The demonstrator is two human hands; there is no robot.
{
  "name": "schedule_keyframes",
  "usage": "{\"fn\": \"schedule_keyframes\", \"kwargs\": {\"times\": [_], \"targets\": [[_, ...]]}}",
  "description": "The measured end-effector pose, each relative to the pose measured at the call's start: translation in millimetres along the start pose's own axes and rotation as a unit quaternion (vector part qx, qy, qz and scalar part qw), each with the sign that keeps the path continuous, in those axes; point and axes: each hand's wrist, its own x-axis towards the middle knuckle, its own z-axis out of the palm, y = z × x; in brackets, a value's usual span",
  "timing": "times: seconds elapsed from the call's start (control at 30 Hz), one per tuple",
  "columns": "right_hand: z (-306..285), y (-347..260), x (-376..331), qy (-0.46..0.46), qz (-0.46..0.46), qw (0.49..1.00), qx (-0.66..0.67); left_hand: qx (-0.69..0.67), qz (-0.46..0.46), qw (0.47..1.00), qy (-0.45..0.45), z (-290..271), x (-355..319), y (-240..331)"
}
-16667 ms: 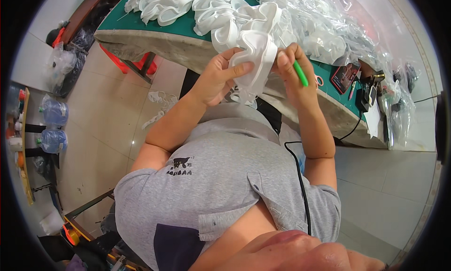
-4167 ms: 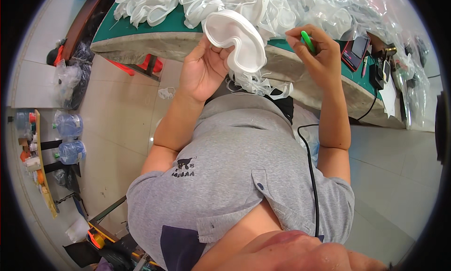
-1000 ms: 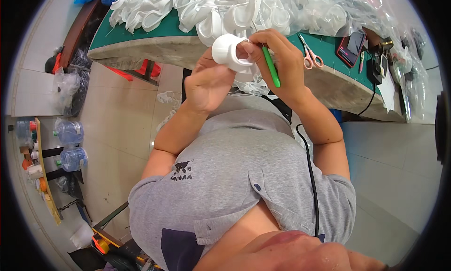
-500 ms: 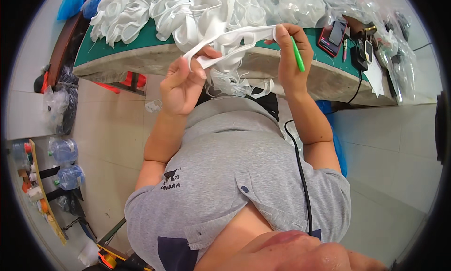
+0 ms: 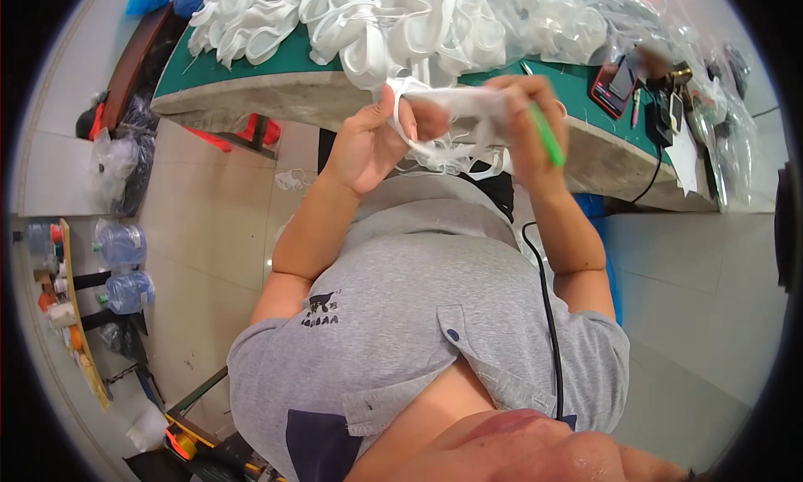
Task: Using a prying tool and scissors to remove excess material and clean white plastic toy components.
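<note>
My left hand [image 5: 372, 147] is closed on one end of a white fabric piece [image 5: 456, 106] edged with narrow bands, thumb and fingers pinching a band. The piece stretches across to my right hand [image 5: 531, 127], which is smeared by motion. A slim bright green tool [image 5: 548, 135] sticks out of the right hand's grip; its working end is hidden. Both hands are raised in front of the table's near edge. Below the held piece hang more white strips [image 5: 435, 158], close to my lap.
A heap of white looped fabric pieces [image 5: 393, 30] covers the back of the green table [image 5: 242, 74]. At the right lie a phone [image 5: 613, 89], a black cable [image 5: 655, 160] and clear plastic bags [image 5: 711, 89]. Water bottles [image 5: 124, 246] stand at the far left.
My hands have come closer together, the left moving right and the right moving slightly down. The white piece, stretched on a slant before, now lies nearly level. The whole view has shifted slightly.
</note>
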Motion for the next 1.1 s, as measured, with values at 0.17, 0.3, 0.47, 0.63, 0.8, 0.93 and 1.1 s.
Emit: {"fn": "schedule_keyframes", "kwargs": {"times": [0.17, 0.3, 0.47, 0.63, 0.8, 0.93, 1.1], "targets": [[-22.4, 14.4, 15.0, 0.112, 0.102, 0.953, 0.263, -0.048, 0.106, 0.992, -0.054, -1.9, -1.3, 4.2], [-14.6, -3.7, 8.1, -0.110, 0.095, 0.987, -0.072, 0.042, 0.123, 0.991, -0.032, -3.9, -6.2, 1.2], [16.5, -17.4, 18.6, -0.092, -0.254, 0.919, -0.287, 0.156, 0.117, 0.980, -0.048, 13.2, -10.8, -5.3], [36.0, -2.7, 23.8, -0.118, -0.314, 0.868, -0.367, 0.137, 0.069, 0.988, -0.004, 18.9, -14.9, -11.3], [31.1, -2.3, 31.6, -0.138, -0.350, 0.852, -0.364, 0.073, 0.099, 0.992, 0.016, 16.8, -12.9, -4.5], [18.7, 0.4, 34.0, -0.179, -0.297, 0.882, -0.319, 0.081, 0.032, 0.994, 0.071, 13.8, -8.4, 11.3], [13.4, 0.7, 42.2, -0.181, -0.350, 0.856, -0.334, 0.084, -0.009, 0.994, 0.074, 0.3, -6.2, 3.7]]}}
